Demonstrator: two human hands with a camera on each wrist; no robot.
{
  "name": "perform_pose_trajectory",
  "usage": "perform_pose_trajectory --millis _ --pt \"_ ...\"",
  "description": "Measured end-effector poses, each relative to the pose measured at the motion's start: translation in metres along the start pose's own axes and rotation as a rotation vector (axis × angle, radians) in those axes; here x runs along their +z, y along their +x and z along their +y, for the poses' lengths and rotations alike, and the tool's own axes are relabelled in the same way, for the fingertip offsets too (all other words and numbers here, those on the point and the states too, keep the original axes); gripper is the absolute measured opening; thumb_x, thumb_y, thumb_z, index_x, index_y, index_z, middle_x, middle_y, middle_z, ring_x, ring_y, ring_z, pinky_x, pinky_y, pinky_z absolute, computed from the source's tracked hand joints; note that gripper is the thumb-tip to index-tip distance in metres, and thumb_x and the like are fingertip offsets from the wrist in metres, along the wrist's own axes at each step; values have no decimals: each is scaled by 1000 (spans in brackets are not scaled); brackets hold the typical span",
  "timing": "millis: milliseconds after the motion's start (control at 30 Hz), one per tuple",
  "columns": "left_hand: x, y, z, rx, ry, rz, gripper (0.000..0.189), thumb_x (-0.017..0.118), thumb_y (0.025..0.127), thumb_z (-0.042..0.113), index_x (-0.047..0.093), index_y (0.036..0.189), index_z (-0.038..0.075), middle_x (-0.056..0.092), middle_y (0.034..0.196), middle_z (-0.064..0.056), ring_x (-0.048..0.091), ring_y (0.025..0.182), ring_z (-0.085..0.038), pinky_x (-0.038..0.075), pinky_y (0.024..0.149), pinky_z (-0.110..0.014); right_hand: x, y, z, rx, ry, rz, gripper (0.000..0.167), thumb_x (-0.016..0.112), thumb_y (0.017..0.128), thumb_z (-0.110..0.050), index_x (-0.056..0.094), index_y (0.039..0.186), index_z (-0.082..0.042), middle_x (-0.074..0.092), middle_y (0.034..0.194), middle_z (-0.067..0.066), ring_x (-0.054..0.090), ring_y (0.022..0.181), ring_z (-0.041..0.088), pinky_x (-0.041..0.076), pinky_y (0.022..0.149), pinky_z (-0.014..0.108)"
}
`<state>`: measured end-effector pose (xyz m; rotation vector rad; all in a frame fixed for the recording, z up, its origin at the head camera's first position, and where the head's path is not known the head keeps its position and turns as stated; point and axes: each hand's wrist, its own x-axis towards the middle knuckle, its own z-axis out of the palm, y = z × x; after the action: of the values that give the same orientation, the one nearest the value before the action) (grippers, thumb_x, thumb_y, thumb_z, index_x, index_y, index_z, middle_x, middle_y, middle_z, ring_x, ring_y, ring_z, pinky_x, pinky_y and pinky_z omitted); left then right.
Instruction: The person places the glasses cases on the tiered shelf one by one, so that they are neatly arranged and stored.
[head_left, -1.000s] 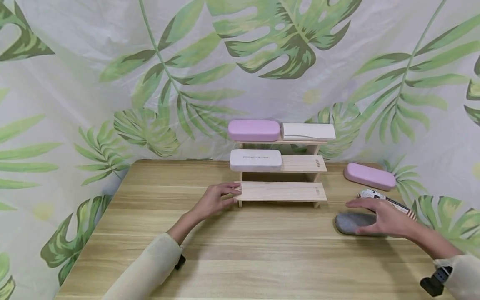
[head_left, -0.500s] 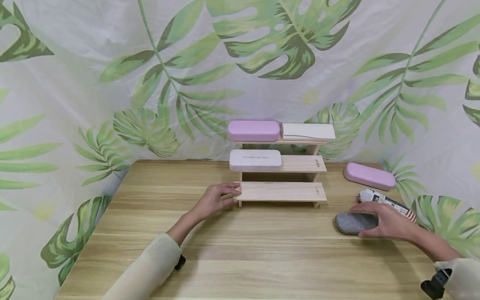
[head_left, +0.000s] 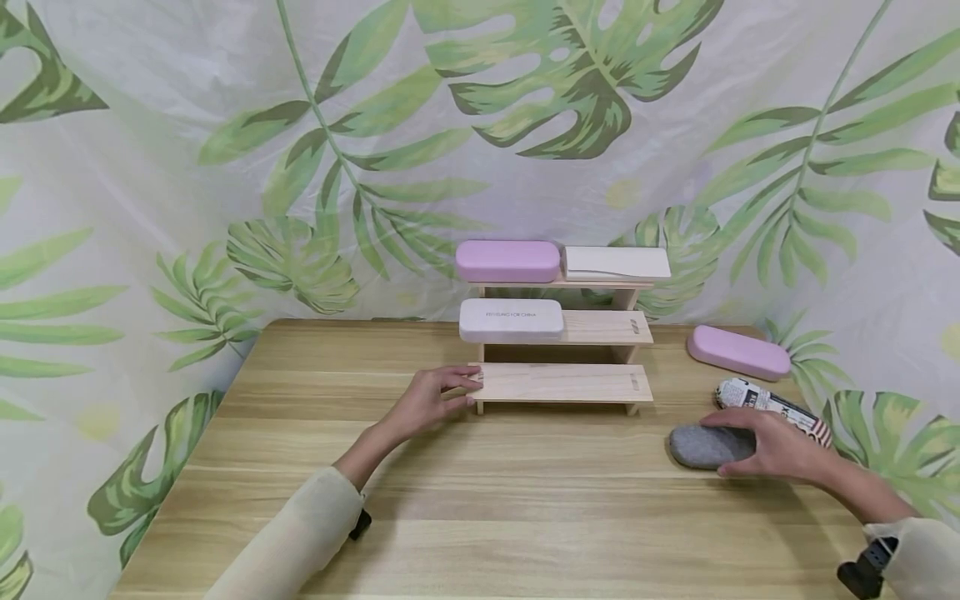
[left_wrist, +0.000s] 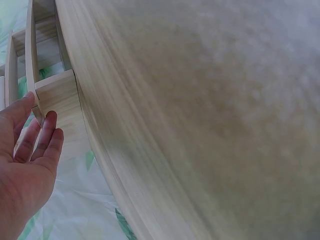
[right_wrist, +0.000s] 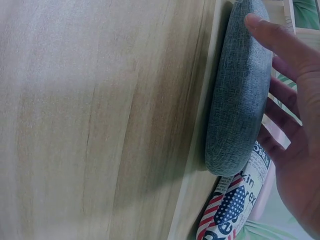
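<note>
Wood-grain table bearing tiered stand, pink case, printed case, grey case seemingly too

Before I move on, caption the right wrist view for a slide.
Right hand gripping a grey fabric glasses case, flag-printed case partly hidden behind it.

At the right hand, the oblong fabric-covered case shows a blue-grey weave; the oblong printed case behind that hand mixes black lettering on white, red-and-white stripes and white stars on navy, and the smooth rounded case farther beyond is solid pink. Beside the left hand, the stepped wooden rack is pale cream-tan with fine grain.
</note>
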<state>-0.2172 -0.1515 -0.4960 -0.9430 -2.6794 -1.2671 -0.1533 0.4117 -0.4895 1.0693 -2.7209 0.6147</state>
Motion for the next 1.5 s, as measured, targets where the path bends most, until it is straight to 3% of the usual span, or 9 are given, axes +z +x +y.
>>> perform_pose_trajectory --millis 367,600,967,1500 --pt "0 0 -1 1 -1 -1 24 82 92 2 81 116 3 70 139 -12 64 133 -32 49 114 -49 2 -3 2 41 -20 -12 72 105 56 -32 77 120 -16 77 116 6 70 107 22 38 94 2" --pt "-1 1 -1 3 -12 -7 24 82 92 2 81 116 3 70 139 -13 63 134 -32 49 115 -49 3 -3 4 41 -19 -13 72 105 56 -30 77 120 -15 77 113 5 69 105 16 39 92 3" --pt "-1 1 -1 3 -10 -8 24 82 92 3 81 116 3 70 139 -12 63 134 -32 48 115 -48 1 1 2 34 -29 -22 69 104 56 -30 78 118 -13 78 111 4 70 103 17 41 89 4" --pt "1 0 -3 2 -15 -2 24 82 91 2 81 116 3 70 139 -12 65 132 -31 50 113 -47 -8 9 4 -2 -36 40 68 105 54 -25 79 116 -14 78 106 1 68 96 7 46 76 9"
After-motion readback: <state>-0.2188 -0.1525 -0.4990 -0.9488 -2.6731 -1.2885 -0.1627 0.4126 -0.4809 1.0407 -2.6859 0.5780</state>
